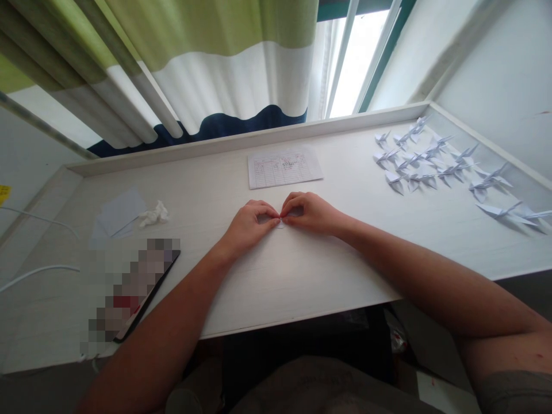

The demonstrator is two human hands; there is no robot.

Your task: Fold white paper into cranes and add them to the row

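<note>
In the middle of the white desk, my two hands meet fingertip to fingertip over a small folded piece of white paper (pixel 280 225). My left hand (pixel 253 221) pinches it from the left, thumb and forefinger pressed together. From the other side, my right hand (pixel 308 213) pinches the same paper, its fingers curled. Only a small corner of the paper shows below the fingertips; the rest is hidden. Several folded white paper cranes (pixel 414 158) stand in rows at the right of the desk.
Beyond my hands lies a printed table sheet (pixel 284 168). To the left are loose white paper sheets (pixel 121 211), a crumpled tissue (pixel 154 213) and a blurred-out tablet-like device (pixel 142 293). White cables (pixel 41 268) run along the left. A raised rim (pixel 241 141) borders the desk's back, below a curtain (pixel 233 63).
</note>
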